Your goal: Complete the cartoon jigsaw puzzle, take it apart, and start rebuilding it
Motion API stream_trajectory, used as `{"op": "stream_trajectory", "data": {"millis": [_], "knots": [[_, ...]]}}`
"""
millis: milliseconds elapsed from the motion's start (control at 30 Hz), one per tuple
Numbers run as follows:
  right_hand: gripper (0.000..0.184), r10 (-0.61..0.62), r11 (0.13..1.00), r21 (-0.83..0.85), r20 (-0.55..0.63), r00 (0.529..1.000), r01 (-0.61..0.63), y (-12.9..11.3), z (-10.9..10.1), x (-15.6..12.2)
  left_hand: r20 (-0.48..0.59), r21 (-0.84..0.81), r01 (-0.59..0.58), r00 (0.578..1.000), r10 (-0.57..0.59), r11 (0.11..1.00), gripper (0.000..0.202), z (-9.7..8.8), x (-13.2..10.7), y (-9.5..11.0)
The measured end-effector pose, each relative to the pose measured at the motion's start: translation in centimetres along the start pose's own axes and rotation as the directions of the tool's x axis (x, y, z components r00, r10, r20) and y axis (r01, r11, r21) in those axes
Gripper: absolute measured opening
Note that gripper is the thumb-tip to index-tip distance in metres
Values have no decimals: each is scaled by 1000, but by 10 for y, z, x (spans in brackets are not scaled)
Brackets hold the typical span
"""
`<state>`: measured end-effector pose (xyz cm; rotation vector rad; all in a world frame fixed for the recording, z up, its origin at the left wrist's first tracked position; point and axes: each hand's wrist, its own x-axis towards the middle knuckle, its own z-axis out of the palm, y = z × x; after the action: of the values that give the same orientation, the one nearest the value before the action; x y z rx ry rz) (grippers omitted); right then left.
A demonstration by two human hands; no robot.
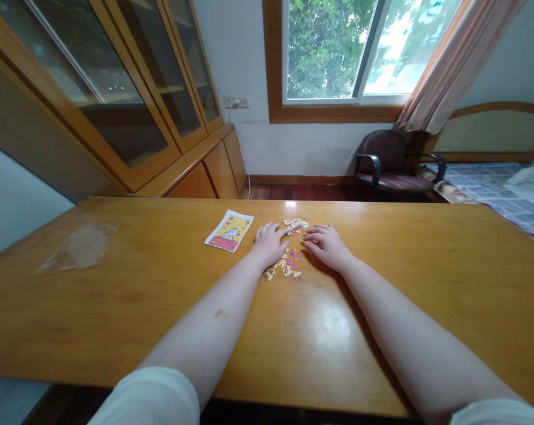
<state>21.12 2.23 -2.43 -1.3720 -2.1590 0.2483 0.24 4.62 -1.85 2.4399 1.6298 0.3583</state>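
Observation:
Both my arms reach out over a wooden table point(116, 307). My left hand point(269, 241) lies palm down with its fingers spread on the left edge of a heap of small jigsaw pieces point(289, 262), yellow, pink and red. My right hand point(326, 243) rests on the right side of the heap, its fingers loosely curved and pointing left, touching pieces; whether it holds one I cannot make out. More pieces point(296, 224) lie just beyond the fingertips. A printed picture card point(229, 231) with a cartoon animal lies flat to the left of my left hand.
A transparent plastic bag point(83, 245) lies flat on the table's far left. Glass-fronted wooden cabinets point(129, 94) line the left wall. Beyond the table stand a dark armchair point(388, 162) under a window, and a bed point(506, 189) at the right.

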Motion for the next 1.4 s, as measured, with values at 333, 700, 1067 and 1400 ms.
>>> {"op": "stream_trajectory", "data": {"millis": [333, 700, 1067, 1400], "knots": [[22, 71, 996, -50, -23, 997, -72, 2, 3, 1, -109, -44, -66, 992, 61, 997, 27, -4, 0, -1], [38, 43, 990, -142, 137, 990, -23, -2, 2, -2, -117, -58, -190, 976, 183, 980, 28, 0, 0, 0], [22, 131, 985, -120, 27, 991, -127, 1, 2, 0, -109, -72, -190, 977, 182, 979, 25, -2, -1, 1], [31, 158, 965, -222, 67, 985, -140, -2, 2, -1, -129, -123, -209, 973, 194, 970, 22, -3, 0, 2]]}}
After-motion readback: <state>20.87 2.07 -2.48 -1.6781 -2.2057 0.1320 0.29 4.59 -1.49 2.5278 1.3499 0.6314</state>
